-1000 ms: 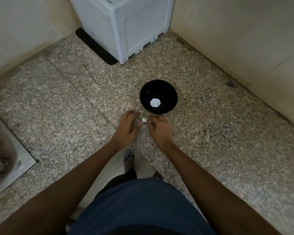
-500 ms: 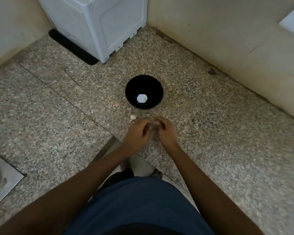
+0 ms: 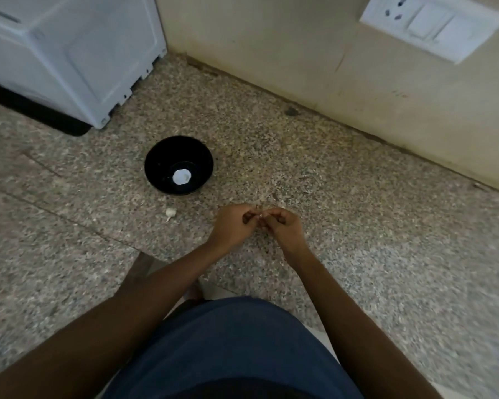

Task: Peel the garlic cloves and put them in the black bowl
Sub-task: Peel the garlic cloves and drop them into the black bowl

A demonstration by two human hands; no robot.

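Since the frame 0.5 s back, the view has swung so the black bowl (image 3: 179,165) now sits up and to the left of the hands, and a wall socket plate (image 3: 432,25) has come into sight at top right. The piece of garlic (image 3: 170,212) on the stone counter (image 3: 357,226) lies in the same place just below the bowl, apart from its rim. The left hand (image 3: 233,227) and right hand (image 3: 283,227) stay together, now well right of that piece.

Count: 1 bowl, 1 white round patch (image 3: 181,176) at its bottom, 1 loose piece of garlic on the counter, 2 hands, 1 white appliance (image 3: 78,50) at top left.

Both hands have their fingers curled, tips meeting over something small and pale; it is too blurred to say what.
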